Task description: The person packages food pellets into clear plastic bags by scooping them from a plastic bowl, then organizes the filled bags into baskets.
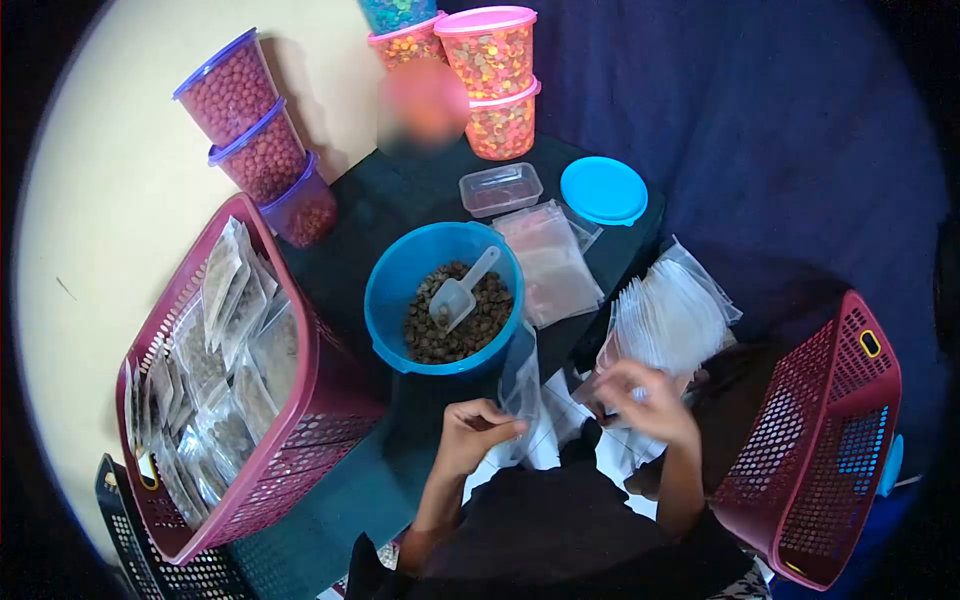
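Note:
My left hand (474, 438) pinches a clear plastic bag (520, 375) between thumb and fingers, in front of the blue tub. My right hand (650, 400) is slightly blurred, its fingers apart, just below a fanned stack of clear plastic bags (668, 315). I see nothing held in it. Small brown pieces (440, 345) fill the bottom of the blue tub (385, 270), and a clear plastic scoop (458, 298) rests on them. Behind my hands lies a flat pile of clear bags (550, 262) on the dark table.
A maroon basket (310, 375) of filled bags (225, 355) stands left; another maroon basket (815, 440) is at right. A clear tray (500, 190) and blue lid (604, 190) lie at the back. Purple-lidded tubs (265, 150) and pink-lidded tubs (490, 65) are stacked beyond.

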`<state>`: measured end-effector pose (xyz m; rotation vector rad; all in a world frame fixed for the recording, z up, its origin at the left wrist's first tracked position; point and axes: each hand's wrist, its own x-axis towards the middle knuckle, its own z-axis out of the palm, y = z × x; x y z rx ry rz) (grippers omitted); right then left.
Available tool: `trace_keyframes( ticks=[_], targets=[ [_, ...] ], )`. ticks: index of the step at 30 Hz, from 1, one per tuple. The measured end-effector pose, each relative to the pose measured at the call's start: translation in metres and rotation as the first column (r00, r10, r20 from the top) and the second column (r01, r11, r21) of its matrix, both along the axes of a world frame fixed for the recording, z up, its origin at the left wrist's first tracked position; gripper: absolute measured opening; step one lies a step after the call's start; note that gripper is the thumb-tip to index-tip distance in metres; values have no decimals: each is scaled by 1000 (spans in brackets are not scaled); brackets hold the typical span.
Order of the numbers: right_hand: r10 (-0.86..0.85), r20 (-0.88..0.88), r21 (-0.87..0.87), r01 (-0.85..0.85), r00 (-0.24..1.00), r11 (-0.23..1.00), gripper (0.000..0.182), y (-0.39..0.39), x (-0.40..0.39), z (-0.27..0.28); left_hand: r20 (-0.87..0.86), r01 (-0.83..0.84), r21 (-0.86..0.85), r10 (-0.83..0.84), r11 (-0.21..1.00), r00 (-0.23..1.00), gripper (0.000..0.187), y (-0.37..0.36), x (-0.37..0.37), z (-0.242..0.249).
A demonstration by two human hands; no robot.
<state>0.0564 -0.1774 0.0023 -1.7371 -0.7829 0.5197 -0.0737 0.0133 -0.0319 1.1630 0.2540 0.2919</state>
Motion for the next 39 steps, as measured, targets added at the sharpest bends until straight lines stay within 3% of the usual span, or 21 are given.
trace_keyframes(
  ticks=[1,3,7,9,11,13,15,17,19,20,22,23,25,28,30,39],
  targets=[
    [104,23,20,-104,994,994,19,9,-8,3,37,10,97,-14,995,999,13,-8,5,-1],
    [154,181,-79,-142,971,987,23,25,-23,9,18,24,165,-27,986,999,15,-21,14,2],
    [60,51,-27,-58,997,998,19,26,-7,-24,-41,60,148,-54,987,998,20,-33,29,4],
    [18,-9,1,-18,1000,1000,17,15,5,-29,23,-133,182,131,974,991,22,-29,36,4],
    [10,119,-111,3,993,994,14,4,18,-17,62,-258,225,250,940,966,23,-30,44,2],
    [-6,150,-120,25,989,993,12,3,23,-20,99,-275,312,257,909,961,21,-33,48,-13],
    [-102,176,-8,105,979,994,10,6,27,-21,63,-228,393,221,891,973,22,-37,50,-11],
    [-63,116,17,62,991,998,10,4,31,-22,19,-175,472,189,864,982,26,-42,51,-5],
    [-26,53,40,24,998,999,11,3,32,-21,136,-48,637,-51,769,989,61,-47,59,1],
    [-1,103,16,-1,995,1000,11,3,32,-17,129,-43,637,-51,770,990,61,-49,61,7],
    [24,146,-5,-23,989,1000,12,4,33,-14,133,61,826,-298,561,945,103,-51,65,18],
    [52,103,10,-53,993,999,13,5,34,-13,126,67,826,-299,560,946,103,-52,66,14],
    [79,59,27,-81,995,996,13,5,34,-14,102,2,944,-299,331,949,122,-52,70,3],
    [123,-14,78,-122,992,990,16,8,32,-16,93,-7,961,-301,277,949,124,-55,68,6],
    [159,4,19,-159,987,987,21,9,27,-8,87,-10,967,-295,253,951,124,-54,65,6],
    [203,83,-190,-184,976,964,39,16,-6,5,216,-141,927,-190,348,958,119,-27,26,7]
  ],
)
